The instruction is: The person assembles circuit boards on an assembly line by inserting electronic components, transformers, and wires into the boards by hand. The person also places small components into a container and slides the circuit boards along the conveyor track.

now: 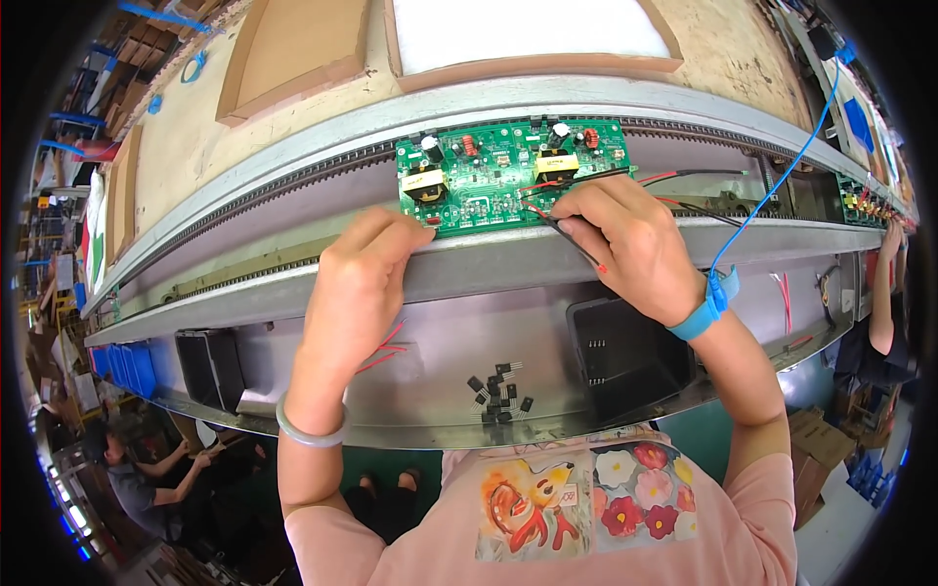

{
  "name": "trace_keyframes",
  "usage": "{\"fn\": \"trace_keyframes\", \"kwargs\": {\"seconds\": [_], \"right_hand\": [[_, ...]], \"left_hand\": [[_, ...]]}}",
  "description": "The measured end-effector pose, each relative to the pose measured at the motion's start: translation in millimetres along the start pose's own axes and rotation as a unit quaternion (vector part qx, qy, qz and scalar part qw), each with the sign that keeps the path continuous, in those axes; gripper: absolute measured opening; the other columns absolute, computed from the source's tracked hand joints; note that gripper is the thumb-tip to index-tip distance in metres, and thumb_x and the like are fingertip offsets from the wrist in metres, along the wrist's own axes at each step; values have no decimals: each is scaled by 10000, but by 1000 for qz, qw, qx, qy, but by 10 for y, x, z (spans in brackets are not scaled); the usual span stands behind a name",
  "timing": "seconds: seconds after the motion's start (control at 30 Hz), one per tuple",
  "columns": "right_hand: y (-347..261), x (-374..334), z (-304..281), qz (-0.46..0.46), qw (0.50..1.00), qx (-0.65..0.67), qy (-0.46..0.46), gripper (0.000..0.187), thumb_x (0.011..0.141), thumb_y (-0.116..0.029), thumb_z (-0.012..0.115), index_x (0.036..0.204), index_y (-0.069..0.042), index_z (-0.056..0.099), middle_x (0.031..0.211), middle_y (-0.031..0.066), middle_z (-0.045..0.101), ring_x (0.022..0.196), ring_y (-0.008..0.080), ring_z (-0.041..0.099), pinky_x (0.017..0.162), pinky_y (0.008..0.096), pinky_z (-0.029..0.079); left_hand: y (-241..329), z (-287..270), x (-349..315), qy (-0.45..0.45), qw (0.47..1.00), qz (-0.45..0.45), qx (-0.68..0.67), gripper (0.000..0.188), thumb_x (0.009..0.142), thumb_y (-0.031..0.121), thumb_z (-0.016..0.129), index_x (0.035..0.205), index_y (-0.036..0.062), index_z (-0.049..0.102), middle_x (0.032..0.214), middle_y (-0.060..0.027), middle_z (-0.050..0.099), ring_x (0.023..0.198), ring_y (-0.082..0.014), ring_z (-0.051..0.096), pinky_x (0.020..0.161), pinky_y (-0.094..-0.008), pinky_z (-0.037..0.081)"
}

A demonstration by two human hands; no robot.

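Observation:
A green circuit board point(481, 174) with yellow-wrapped transformers, capacitors and red coils lies across the conveyor rails in front of me. My left hand point(357, 278) is closed at the board's near left corner, its fingertips touching the edge beside a small red part. Whatever those fingers may pinch is hidden. At the board's near right side, my right hand point(630, 234) is pinched on a black wire point(577, 248) with a red tip. More red and black wires point(699, 174) run from the board past that hand to the right.
Loose black transistors point(503, 391) lie on the metal ledge beside a black bin point(625, 342). Another black bin point(207, 369) and blue bins point(130, 366) stand left. A blue cord point(796, 161) runs from my right wristband point(708, 308). Cardboard trays point(293, 54) lie beyond; a co-worker's arm point(882, 293) is far right.

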State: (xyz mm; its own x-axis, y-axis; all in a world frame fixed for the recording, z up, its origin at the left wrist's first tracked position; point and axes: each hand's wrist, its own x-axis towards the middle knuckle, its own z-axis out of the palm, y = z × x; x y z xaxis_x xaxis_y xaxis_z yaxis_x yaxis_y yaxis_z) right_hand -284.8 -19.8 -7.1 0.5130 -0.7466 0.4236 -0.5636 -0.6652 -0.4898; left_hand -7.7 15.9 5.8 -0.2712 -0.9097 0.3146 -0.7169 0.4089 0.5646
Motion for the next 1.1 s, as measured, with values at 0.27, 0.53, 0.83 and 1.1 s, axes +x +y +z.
{"fn": "trace_keyframes", "kwargs": {"seconds": [0.27,0.53,0.83,1.1], "right_hand": [[-21,-13,-57,23,999,15,-22,167,821,18,732,967,-23,664,937,128,675,876,340,642,754,426,521],[-18,-33,-82,30,999,23,-33,197,820,-1,742,999,-9,661,960,143,672,907,350,638,788,430,519],[-27,-52,-185,33,997,41,-61,276,826,7,727,1089,0,645,1026,167,660,965,379,629,836,441,519],[-352,-175,-690,40,993,-43,-107,396,797,8,730,1176,11,618,1097,183,647,1002,396,623,865,453,524]], "left_hand": [[-16,32,-89,23,993,-76,-88,213,882,-139,586,1029,-12,672,1038,-149,609,904,-306,663,751,-355,538],[-44,24,-131,22,997,-40,-57,239,890,-160,562,1019,0,683,1013,-124,588,810,-247,604,698,-298,495],[-25,44,-130,32,996,-51,-59,243,889,-164,556,1003,7,687,999,-117,595,808,-242,613,685,-309,497],[-69,112,-139,73,986,-82,-124,213,910,-143,563,1006,4,682,1005,-113,599,817,-224,612,689,-296,494]]}}
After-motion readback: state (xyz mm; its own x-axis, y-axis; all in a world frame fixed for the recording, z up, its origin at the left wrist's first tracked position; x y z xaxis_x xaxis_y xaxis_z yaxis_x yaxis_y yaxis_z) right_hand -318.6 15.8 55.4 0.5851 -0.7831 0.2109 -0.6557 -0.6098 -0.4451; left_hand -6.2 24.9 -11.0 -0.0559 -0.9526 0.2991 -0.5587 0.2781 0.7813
